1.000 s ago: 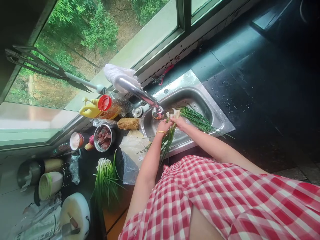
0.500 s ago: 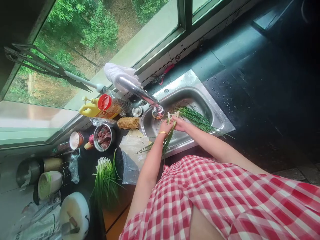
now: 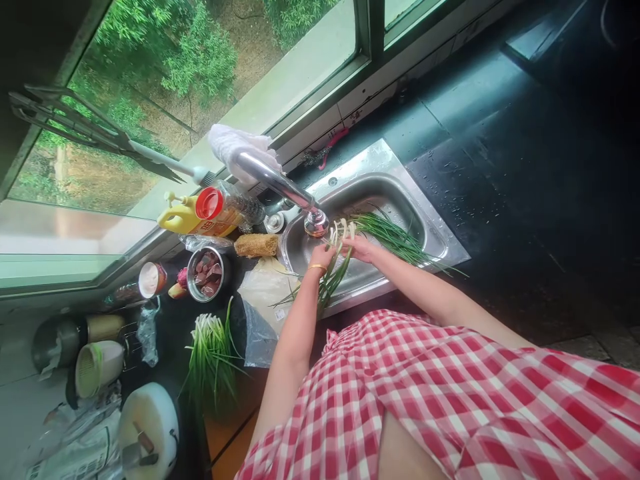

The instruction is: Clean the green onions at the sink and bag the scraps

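Observation:
Over the near-left part of the steel sink (image 3: 395,163), my two hands hold a small bunch of green onions (image 3: 341,270), white ends up toward the faucet (image 3: 316,223). My left hand (image 3: 323,255) is closed round the stalks on the left. My right hand (image 3: 359,249) pinches stalks just beside it, close under the white bulbs. The green leaves hang toward me over the sink's front edge. More green onions (image 3: 393,237) lie in the right side of the basin, their tips reaching over the rim.
Left of the sink are a loofah sponge (image 3: 257,245), a plastic bag (image 3: 265,293), a steel bowl of reddish-brown chunks (image 3: 206,273) and another bunch of green onions (image 3: 213,353). A cleaver (image 3: 134,455) lies on a round cutting board (image 3: 163,427). A yellow jug (image 3: 180,217) stands by the window.
My left hand has shifted slightly left and down, away from my right hand. The held green onions are more spread apart at their white ends.

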Available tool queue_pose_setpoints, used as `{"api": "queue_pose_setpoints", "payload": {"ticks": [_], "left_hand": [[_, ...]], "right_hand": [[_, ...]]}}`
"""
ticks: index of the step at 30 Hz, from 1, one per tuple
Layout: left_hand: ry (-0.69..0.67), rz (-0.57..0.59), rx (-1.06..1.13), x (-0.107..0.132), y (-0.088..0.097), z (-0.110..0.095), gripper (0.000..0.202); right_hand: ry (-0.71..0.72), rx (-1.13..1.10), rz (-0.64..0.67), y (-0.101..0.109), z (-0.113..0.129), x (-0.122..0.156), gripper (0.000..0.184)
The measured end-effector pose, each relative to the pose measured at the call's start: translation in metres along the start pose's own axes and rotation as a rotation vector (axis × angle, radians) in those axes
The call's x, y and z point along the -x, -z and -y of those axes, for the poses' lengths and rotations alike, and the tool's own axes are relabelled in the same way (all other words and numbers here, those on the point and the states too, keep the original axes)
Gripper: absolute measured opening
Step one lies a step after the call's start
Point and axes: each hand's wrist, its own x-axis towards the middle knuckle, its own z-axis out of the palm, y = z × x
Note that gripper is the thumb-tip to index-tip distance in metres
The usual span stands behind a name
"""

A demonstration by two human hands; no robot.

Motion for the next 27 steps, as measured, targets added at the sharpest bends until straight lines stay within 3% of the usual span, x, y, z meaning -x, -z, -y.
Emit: {"api": "queue_pose_setpoints", "payload": {"ticks": [4, 12, 19, 21, 25, 27], "left_hand": [[0.084, 0.092, 0.141, 0.000, 0.006, 0.002, 0.017], [0.062, 0.203, 0.221, 0.002, 0.004, 0.005, 0.023], [0.014, 0.151, 0.141, 0.006, 0.009, 0.004, 0.023], [0.011, 0.170, 0.168, 0.009, 0.013, 0.002, 0.024], [0.077, 0.278, 0.164, 0.013, 0.015, -0.002, 0.024], [0.106, 0.309, 0.153, 0.015, 0.012, -0.004, 0.023]], "right_hand": [[0.053, 0.041, -0.029, 0.003, -0.004, -0.003, 0.011], [0.052, -0.020, -0.051, 0.001, -0.009, -0.006, 0.019], [0.101, -0.026, -0.272, 0.008, -0.001, -0.012, 0.020], [0.086, -0.048, -0.231, 0.009, 0.004, -0.010, 0.018], [0.062, -0.088, 0.081, 0.005, 0.004, -0.003, 0.024], [0.078, -0.081, 0.152, 0.000, 0.000, -0.002, 0.032]]}}
